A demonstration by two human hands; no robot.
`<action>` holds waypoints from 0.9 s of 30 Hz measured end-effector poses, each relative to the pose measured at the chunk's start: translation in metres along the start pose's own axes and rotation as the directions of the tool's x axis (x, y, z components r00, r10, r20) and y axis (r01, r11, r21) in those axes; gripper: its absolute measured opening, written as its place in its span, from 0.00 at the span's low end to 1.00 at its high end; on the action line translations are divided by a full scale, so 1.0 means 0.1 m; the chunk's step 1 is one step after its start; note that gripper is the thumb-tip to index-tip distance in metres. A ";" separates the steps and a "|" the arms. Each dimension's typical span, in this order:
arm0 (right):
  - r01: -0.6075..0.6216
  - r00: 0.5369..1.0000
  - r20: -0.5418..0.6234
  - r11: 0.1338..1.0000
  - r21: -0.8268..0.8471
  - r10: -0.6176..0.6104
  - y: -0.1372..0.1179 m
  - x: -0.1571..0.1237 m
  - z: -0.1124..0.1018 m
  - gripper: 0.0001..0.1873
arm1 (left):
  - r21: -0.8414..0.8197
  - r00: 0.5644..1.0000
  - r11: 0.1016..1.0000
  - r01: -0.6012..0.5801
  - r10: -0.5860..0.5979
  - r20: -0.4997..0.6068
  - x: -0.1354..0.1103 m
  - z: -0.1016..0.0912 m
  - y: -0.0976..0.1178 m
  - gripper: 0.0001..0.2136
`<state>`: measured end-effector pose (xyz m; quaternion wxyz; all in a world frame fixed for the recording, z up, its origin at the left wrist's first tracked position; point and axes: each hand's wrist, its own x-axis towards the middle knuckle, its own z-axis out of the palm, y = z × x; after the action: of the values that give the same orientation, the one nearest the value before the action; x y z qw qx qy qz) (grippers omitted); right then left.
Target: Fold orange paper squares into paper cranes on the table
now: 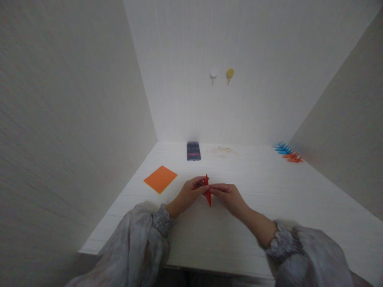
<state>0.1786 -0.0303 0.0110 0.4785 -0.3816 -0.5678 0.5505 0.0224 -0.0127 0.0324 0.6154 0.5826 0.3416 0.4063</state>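
Between my two hands, above the middle of the white table [239, 235], is a small piece of folded red paper [208, 199], narrow and pointed at both ends. My left hand [193, 190] pinches it from the left, the thumb on its near face. From the right, my right hand [227, 195] grips it with thumb and forefinger. The fingers hide the middle of the paper, so its exact folds cannot be made out. To the left of my left hand lies a flat stack or sheet of orange paper [160, 179] with a thin yellow edge.
A dark, blurred-out flat object [193, 151] lies near the back wall. At the back right stand several blue folded paper figures [283, 148] and orange folded paper figures [293, 157]. A white hook [213, 74] and a yellow hook [229, 74] are on the wall. Side walls flank the table.
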 end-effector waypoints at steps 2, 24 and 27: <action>-0.006 1.000 -0.002 1.000 0.014 0.006 0.01 0.00 0.00 0.09 | -0.006 1.000 1.000 0.007 -0.007 -0.006 0.00 0.00 0.00 0.17; -0.011 1.000 -0.016 0.999 -0.051 0.010 0.01 0.02 0.00 0.10 | 0.008 1.000 1.000 0.013 -0.013 -0.027 -0.01 0.01 0.03 0.16; -0.013 1.000 -0.021 0.999 -0.044 0.012 0.02 0.02 -0.01 0.10 | -0.001 1.000 1.000 0.010 -0.010 -0.010 -0.01 0.01 0.03 0.15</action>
<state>0.1786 -0.0278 0.0091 0.4724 -0.4014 -0.5722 0.5369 0.0229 -0.0138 0.0351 0.6161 0.5786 0.3471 0.4063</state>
